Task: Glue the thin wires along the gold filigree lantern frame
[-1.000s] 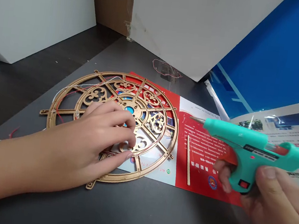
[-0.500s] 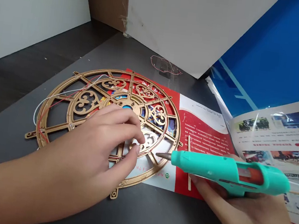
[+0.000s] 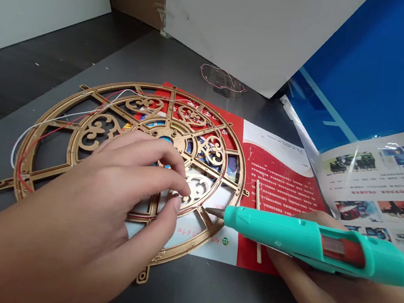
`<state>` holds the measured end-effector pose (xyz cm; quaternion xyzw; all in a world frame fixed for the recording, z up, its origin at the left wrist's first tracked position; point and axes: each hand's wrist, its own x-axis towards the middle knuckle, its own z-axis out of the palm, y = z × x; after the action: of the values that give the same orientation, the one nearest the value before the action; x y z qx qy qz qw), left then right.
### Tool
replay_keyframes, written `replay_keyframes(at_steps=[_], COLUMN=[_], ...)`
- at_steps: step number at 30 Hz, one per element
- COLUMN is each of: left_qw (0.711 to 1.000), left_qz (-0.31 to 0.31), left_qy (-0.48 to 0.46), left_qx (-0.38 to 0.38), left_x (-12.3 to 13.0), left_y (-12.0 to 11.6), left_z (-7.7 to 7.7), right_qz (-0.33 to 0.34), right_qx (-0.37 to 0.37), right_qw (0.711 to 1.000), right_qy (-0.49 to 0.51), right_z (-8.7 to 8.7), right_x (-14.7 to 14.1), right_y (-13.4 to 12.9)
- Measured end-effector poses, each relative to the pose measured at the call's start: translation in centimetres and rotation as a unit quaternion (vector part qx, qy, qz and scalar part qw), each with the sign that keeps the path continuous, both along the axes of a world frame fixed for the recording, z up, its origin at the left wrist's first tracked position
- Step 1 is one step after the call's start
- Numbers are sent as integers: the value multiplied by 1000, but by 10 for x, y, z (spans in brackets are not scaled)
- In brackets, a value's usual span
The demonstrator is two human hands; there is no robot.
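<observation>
A round golden wheel-shaped frame (image 3: 205,243) with spokes and scroll ornaments lies flat, with thin red and white wires (image 3: 62,116) running along its rings. My left hand (image 3: 118,200) lies over its near left part, fingers curled. Thumb and index fingertips come close together at the inner ring, beside a scroll ornament (image 3: 197,190); what lies between them is hidden. My right hand (image 3: 338,301) grips a turquoise glue gun (image 3: 287,233), its handle mostly hidden. The gun's metal nozzle (image 3: 215,212) points left, its tip at the ring by a short spoke, near the wires.
Printed red and white sheets (image 3: 275,180) lie under the wheel, and a thin pale stick (image 3: 258,198) rests on them. Behind is a loose wire loop (image 3: 220,78) near a white box (image 3: 247,24). A glossy printed sheet (image 3: 379,178) and a blue panel (image 3: 388,71) stand at right.
The view has shifted closer, so the wheel looks larger and further left. The nozzle tip has moved slightly left, to the inner ring. My left hand keeps its curled pose.
</observation>
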<state>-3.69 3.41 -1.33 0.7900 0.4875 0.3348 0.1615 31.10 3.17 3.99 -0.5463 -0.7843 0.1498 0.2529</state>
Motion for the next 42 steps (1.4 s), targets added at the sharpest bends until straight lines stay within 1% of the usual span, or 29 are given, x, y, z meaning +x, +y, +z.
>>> replay_keyframes(at_steps=[2,5,7,9,11,13,17,22,24,27,32,35,38,42], left_qw=[1000,998,995,994,994,994,994,995,994,994,995,995,995,996], left_qz=[-2,10,15,14,11,9,5,4,6,4,-1,-5,-4,2], left_qy=[-2,-3,-1,-2,-3,-2,2,0,-2,2,11,5,7,14], left_qx=[13,64,96,107,106,105,108,104,105,107,101,101,100,86], left_x=[-1,0,2,2,3,2,2,4,4,4,4,5,3,-3], left_y=[2,5,6,6,4,3,4,7,8,8,6,6,6,3], left_z=[4,10,13,14,15,15,17,14,12,11,17,19,16,11], right_qz=[14,29,37,40,35,29,33,77,87,82,75,76,95,78], right_qx=[-12,-14,-6,16,37,42,25,22,4,-13,-8,19,33,33], right_qw=[1000,999,999,999,997,996,996,993,992,994,995,994,992,993], right_qy=[-6,-15,-16,-32,-56,-75,-84,-90,-94,-71,-70,-74,-78,-82], right_z=[2,2,2,0,-2,-3,-2,2,2,2,2,5,5,1], right_x=[-4,-7,-6,-4,-2,1,8,16,19,21,18,14,11,10], right_y=[1,2,2,1,-1,-3,-7,-5,-3,-1,-4,-5,-4,-4])
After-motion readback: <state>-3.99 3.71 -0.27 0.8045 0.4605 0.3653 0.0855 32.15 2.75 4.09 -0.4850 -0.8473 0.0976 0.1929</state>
